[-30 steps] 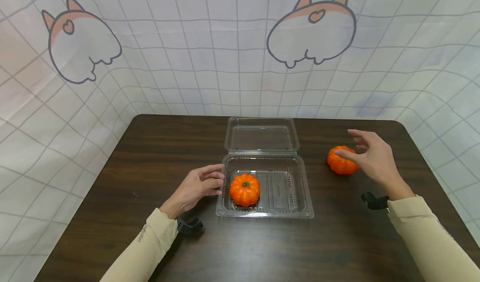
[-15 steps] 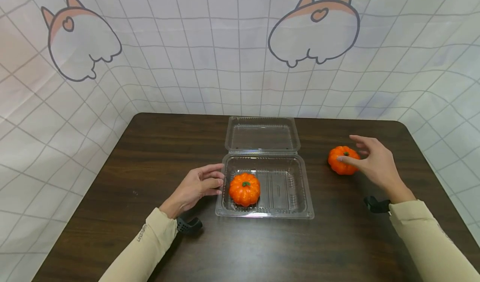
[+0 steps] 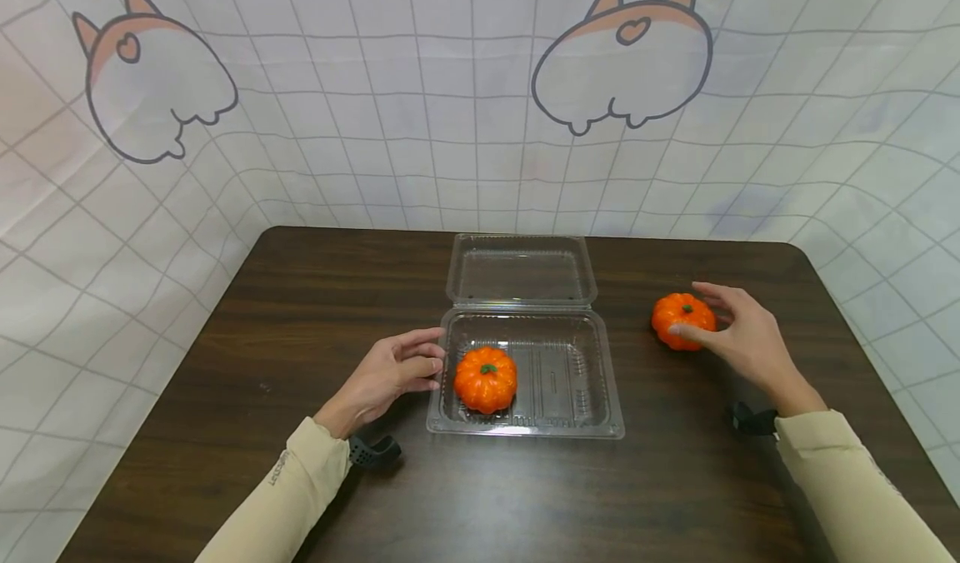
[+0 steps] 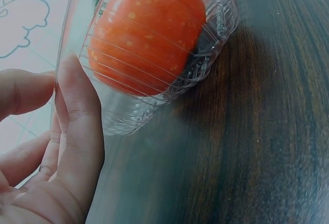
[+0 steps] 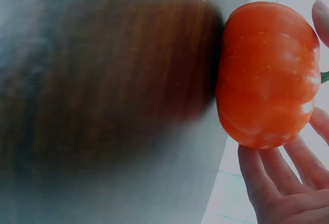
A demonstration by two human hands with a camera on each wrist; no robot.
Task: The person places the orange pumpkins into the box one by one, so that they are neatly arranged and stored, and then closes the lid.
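Orange against the dark brown table, one pumpkin sits stem up in the left half of a clear plastic box, whose lid lies folded back on the far side. The other pumpkin rests on the table, apart from the box and to its right. At the box's left edge, the left hand looks to pinch the rim lightly between thumb and fingers. The right hand is spread around the other pumpkin, thumb on the near side, fingers on the far; the fingertips seem to meet its skin, but whether the thumb touches I cannot tell. The step in hand looks like taking hold of that pumpkin, probably not yet firmly gripped. The next move calls for closing thumb and fingers evenly on its smooth sides while the box is kept steady.
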